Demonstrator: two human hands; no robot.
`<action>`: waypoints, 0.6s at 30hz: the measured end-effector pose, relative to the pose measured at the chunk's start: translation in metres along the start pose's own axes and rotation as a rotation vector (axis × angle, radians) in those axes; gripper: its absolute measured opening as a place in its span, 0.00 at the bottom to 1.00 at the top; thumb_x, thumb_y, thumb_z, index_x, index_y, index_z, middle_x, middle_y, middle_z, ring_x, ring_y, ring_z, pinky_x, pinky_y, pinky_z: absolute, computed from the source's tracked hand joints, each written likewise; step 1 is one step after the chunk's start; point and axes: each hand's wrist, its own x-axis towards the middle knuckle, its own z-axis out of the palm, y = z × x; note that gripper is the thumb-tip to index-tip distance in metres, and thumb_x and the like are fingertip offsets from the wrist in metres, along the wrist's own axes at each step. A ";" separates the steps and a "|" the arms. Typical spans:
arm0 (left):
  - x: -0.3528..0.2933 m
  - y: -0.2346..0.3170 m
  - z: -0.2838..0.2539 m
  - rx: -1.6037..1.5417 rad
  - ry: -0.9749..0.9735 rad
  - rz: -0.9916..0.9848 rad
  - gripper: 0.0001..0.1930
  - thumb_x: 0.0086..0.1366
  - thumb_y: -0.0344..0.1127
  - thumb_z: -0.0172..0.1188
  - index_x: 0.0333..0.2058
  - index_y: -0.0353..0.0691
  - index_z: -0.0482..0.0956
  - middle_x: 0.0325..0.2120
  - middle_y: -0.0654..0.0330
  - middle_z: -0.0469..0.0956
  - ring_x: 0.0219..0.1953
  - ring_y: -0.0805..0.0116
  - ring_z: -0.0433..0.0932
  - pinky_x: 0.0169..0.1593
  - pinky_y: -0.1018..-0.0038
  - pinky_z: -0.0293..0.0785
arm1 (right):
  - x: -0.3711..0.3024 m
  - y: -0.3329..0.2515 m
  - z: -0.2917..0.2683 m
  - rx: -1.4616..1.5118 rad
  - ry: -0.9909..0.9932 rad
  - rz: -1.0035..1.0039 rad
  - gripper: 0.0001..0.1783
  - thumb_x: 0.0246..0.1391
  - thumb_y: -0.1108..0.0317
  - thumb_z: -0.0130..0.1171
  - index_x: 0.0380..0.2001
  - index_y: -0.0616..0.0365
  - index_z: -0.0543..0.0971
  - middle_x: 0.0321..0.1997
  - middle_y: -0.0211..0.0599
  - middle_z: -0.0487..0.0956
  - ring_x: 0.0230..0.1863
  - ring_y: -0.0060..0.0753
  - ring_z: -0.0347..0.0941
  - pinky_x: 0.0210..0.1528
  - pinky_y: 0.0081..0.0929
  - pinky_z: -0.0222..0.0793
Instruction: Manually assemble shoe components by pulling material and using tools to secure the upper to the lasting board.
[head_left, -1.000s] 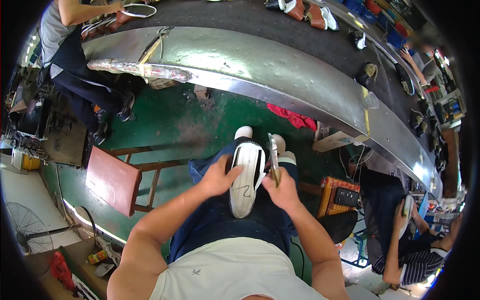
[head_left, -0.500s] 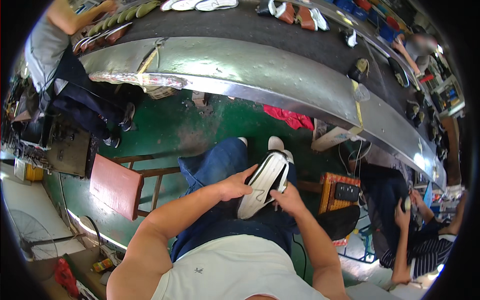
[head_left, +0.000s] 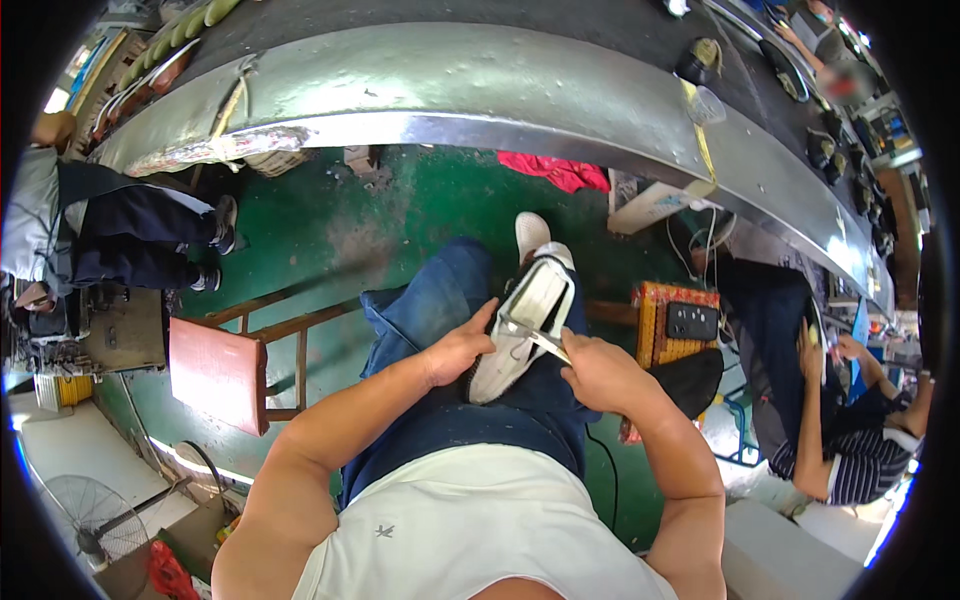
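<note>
A white shoe (head_left: 497, 374) with a dark opening rests across my lap, its narrow end toward me. My left hand (head_left: 462, 350) grips its left edge, one finger stretched along the side. My right hand (head_left: 604, 372) is closed round the handle of a metal hand tool (head_left: 540, 341). The tool's head lies over the middle of the shoe, apparently touching it; its exact kind is not clear.
A metal-edged workbench (head_left: 420, 128) with shoes on it curves across ahead. On my left stands a pink-topped stool (head_left: 220, 373); on my right, a woven seat (head_left: 655, 338) carries a phone (head_left: 692, 321). Co-workers stand at left and sit at right (head_left: 860, 460).
My right hand has brought the metal tool over the shoe, away from the shoe's right edge. My left hand has slid slightly toward me. The view has shifted, and the left co-worker stands farther left.
</note>
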 end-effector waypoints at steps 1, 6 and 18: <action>-0.003 0.004 0.009 -0.027 0.050 0.026 0.44 0.62 0.30 0.49 0.75 0.31 0.40 0.74 0.48 0.53 0.75 0.61 0.52 0.75 0.70 0.44 | 0.005 -0.008 -0.013 -0.099 -0.178 0.117 0.23 0.58 0.66 0.60 0.51 0.73 0.72 0.47 0.65 0.79 0.50 0.64 0.77 0.54 0.51 0.72; -0.001 -0.010 0.007 -0.183 0.079 0.022 0.34 0.75 0.37 0.38 0.75 0.34 0.40 0.76 0.53 0.47 0.76 0.63 0.47 0.76 0.69 0.41 | 0.005 0.018 -0.002 0.041 -0.097 -0.049 0.25 0.56 0.70 0.60 0.54 0.73 0.69 0.48 0.66 0.78 0.52 0.65 0.75 0.56 0.51 0.71; 0.034 -0.025 0.014 -0.001 0.521 -0.072 0.35 0.80 0.57 0.30 0.71 0.34 0.60 0.69 0.51 0.64 0.71 0.61 0.60 0.72 0.68 0.54 | 0.020 0.014 0.038 -0.046 -0.026 0.010 0.17 0.59 0.62 0.60 0.46 0.63 0.77 0.42 0.55 0.82 0.46 0.59 0.79 0.51 0.49 0.75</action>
